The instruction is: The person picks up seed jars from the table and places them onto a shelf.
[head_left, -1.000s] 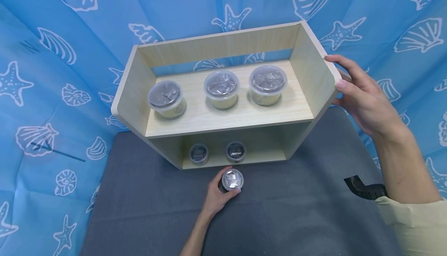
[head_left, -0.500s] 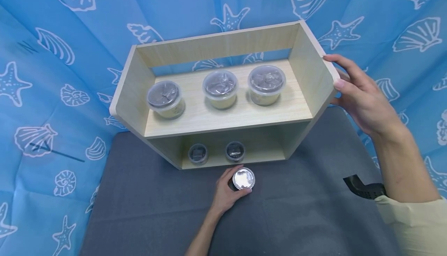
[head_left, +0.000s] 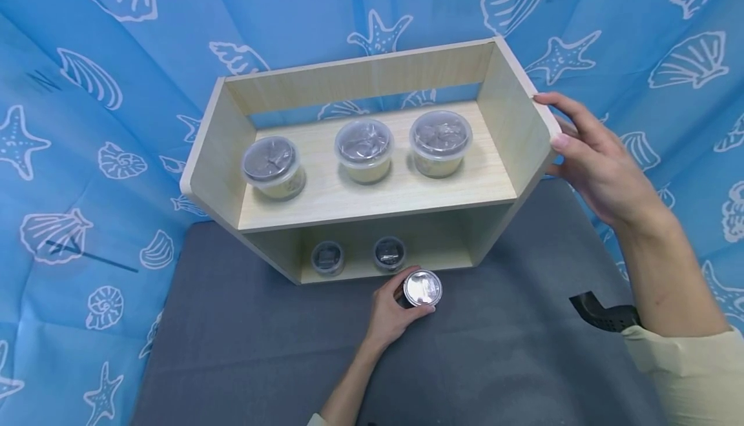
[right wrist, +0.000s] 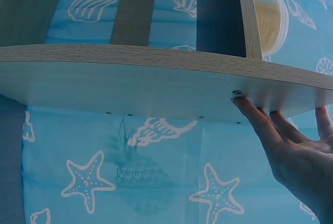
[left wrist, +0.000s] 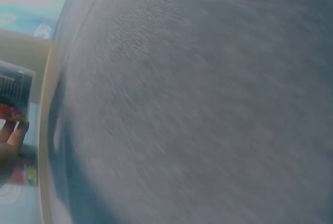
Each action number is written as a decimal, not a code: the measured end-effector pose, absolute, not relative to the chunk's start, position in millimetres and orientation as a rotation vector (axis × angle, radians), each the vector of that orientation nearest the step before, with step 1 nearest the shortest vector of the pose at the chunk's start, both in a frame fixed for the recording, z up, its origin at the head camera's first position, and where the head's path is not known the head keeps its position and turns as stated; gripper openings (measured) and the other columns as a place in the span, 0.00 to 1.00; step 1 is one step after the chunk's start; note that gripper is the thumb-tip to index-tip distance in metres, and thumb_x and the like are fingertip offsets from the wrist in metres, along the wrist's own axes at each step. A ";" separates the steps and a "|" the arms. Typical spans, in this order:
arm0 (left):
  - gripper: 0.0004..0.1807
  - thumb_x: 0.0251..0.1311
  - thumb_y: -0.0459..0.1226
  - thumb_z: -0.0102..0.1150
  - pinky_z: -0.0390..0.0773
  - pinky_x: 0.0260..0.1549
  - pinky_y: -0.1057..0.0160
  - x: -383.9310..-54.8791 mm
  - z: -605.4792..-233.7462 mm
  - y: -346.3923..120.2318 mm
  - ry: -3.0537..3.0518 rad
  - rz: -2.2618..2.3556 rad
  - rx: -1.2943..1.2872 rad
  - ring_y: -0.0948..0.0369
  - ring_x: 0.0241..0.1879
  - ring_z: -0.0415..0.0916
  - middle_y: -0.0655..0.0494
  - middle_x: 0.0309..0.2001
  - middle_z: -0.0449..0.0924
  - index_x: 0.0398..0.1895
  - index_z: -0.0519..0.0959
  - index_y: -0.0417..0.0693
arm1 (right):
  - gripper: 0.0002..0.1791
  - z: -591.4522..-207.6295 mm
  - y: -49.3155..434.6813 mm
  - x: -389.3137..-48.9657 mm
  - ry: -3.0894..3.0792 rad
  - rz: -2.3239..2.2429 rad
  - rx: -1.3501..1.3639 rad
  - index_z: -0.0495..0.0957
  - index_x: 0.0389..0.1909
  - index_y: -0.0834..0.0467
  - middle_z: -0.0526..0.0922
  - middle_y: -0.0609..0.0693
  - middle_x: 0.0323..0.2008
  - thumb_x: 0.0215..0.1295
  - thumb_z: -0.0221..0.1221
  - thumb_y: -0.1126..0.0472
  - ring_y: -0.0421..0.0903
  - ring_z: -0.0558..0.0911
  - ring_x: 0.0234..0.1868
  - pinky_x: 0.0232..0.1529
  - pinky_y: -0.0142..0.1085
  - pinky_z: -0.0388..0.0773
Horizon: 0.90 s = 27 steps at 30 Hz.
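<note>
My left hand [head_left: 391, 313] grips a small round tub [head_left: 423, 288] with a shiny silver top between thumb and fingers, just in front of the shelf's lower level. In the left wrist view, the tub [left wrist: 14, 91] shows a dark label with a red lower part beside the fingertips. My right hand [head_left: 604, 161] rests with its fingertips and thumb against the right side panel of a two-level wooden shelf [head_left: 372, 210]. From the right wrist view, its extended fingers [right wrist: 257, 120] press on the panel's outer face [right wrist: 156, 89].
Three lidded tubs [head_left: 365, 148] stand on the upper level. Below, a left dark-topped tub [head_left: 328, 258] and a right one [head_left: 389, 253] sit near the front edge. A grey cloth [head_left: 261, 348] covers the table. Blue shell-print curtain [head_left: 104, 174] hangs behind and at the sides.
My left hand has carried the silver-topped tub to the right and slightly toward the shelf, past the right dark-topped tub. The right hand keeps its place on the side panel.
</note>
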<state>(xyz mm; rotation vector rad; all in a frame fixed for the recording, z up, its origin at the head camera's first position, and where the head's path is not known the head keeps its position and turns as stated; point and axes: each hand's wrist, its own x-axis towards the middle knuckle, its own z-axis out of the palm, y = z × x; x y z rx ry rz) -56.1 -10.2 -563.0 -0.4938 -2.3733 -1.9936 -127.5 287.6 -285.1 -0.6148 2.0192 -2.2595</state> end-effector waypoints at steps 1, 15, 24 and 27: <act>0.41 0.41 0.38 0.82 0.77 0.53 0.63 -57.8 -562.4 -7.3 -2.366 -2.006 -0.500 0.59 0.57 0.77 0.54 0.59 0.78 0.64 0.76 0.48 | 0.28 -285.2 287.6 -127.6 2.015 -2.261 -0.616 0.57 0.76 0.53 0.55 0.58 0.73 0.77 0.41 0.68 0.53 0.63 0.65 0.50 0.34 0.74; 0.40 0.40 0.42 0.83 0.79 0.49 0.67 -74.5 -561.2 22.7 -2.441 -1.817 -0.534 0.63 0.55 0.77 0.57 0.56 0.81 0.62 0.78 0.48 | 0.28 -286.0 287.9 -127.7 2.035 -2.255 -0.600 0.57 0.76 0.52 0.54 0.57 0.74 0.77 0.42 0.68 0.53 0.62 0.66 0.50 0.34 0.73; 0.40 0.40 0.41 0.83 0.79 0.48 0.64 -85.3 -559.1 36.0 -2.454 -1.818 -0.473 0.63 0.52 0.79 0.55 0.54 0.82 0.62 0.78 0.51 | 0.28 -285.5 287.7 -127.7 2.045 -2.251 -0.600 0.57 0.76 0.52 0.54 0.57 0.73 0.77 0.42 0.68 0.53 0.62 0.66 0.50 0.34 0.73; 0.39 0.40 0.41 0.83 0.79 0.47 0.62 -88.9 -558.6 40.8 -2.452 -1.835 -0.445 0.64 0.50 0.79 0.56 0.54 0.82 0.61 0.78 0.52 | 0.28 -285.6 287.5 -127.6 2.044 -2.252 -0.604 0.57 0.76 0.52 0.54 0.57 0.74 0.77 0.42 0.68 0.53 0.62 0.66 0.50 0.34 0.73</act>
